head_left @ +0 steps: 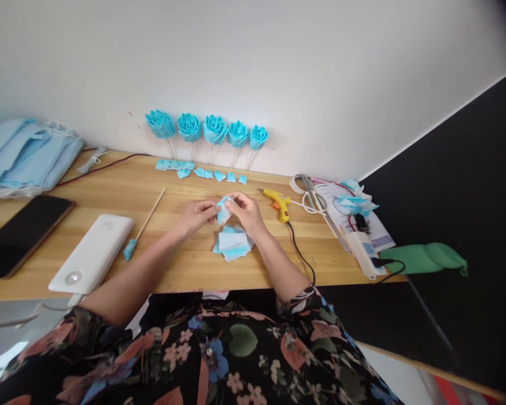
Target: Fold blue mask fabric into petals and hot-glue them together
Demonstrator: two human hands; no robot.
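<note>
Both hands meet over the middle of the wooden table, and the piece of blue-and-white fabric is right there between them! The left hand pinches its left side, thumb against fingers; the right hand grips the other side the same way, presumably so neither edge slips while the small, soft sheet is worked. Just nearer lies a stack of cut pieces, loosely fanned, likely parked there for a short reach.

Farther out, small folded pieces line up in a row, perhaps to keep them apart and countable. Behind them, five blue flowers lean on the wall, a pose that probably spares their petals from crushing. Over to the left, a wooden stick lies with its blue-wrapped tip toward the near edge. And on the right, the yellow glue gun rests near the right hand, its nozzle pointing left, seemingly handy for that side.

Containers? The pieces lie straight on the wood. Far right, a power strip takes black plugs in its sockets, and beside it sits what looks like a green pouch; its contents, if any, cannot be told.
</note>
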